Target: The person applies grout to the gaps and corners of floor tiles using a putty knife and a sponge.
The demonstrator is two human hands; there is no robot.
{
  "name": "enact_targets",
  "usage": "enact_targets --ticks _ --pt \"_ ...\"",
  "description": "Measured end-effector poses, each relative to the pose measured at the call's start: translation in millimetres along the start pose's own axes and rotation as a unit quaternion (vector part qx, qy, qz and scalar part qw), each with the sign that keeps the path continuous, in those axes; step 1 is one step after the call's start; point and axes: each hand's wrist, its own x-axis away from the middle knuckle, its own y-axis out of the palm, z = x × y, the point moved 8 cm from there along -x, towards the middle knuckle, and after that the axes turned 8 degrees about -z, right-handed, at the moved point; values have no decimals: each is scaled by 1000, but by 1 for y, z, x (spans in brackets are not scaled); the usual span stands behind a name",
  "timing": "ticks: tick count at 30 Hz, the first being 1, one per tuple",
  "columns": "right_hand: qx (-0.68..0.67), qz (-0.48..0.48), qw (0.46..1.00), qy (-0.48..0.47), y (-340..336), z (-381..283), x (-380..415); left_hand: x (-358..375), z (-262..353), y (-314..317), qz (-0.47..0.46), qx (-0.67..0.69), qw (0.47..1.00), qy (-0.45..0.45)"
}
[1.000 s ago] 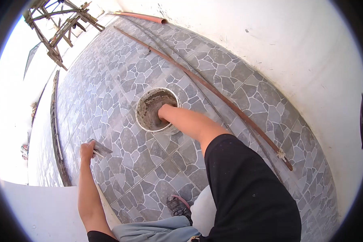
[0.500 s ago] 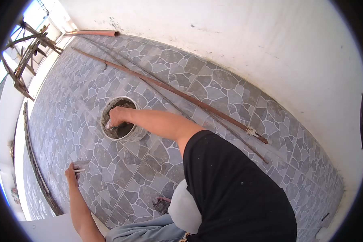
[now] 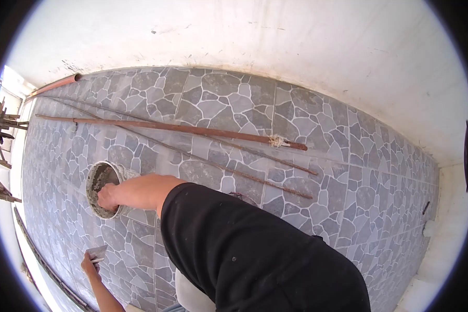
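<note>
At the left, a round bucket [image 3: 103, 190] of wet grey mortar [image 3: 107, 174] stands on the floor, its rim smeared with mix. My right hand [image 3: 108, 197] reaches down inside it, fingers curled; whatever they grip is hidden by the hand and the mortar. Lower left, my left hand [image 3: 90, 264] is closed round the pale handle of a flat metal trowel [image 3: 97, 251]. The blade is held out toward the bucket, apart from it.
A long rusty pipe [image 3: 192, 129] and thin steel rods [image 3: 234, 170] lie across the stone-patterned tile floor [image 3: 317, 208]. Behind them rises a white wall [image 3: 296, 41]. An orange pipe [image 3: 62, 83] lies at its foot, and a wooden frame [image 3: 1, 151] stands far left.
The view has swung so that the bucket, pipe and rods sit further left. My right hand stays in the bucket. The trowel in my left hand shows more of its blade.
</note>
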Motion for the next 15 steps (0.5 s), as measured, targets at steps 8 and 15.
enact_targets --ticks 8,15 --pt "-131 233 963 -26 -82 55 83 -7 11 -3 10 -40 999 8" --pt "-356 434 768 308 -80 296 310 -1 -39 -48 42 -88 995 -22"
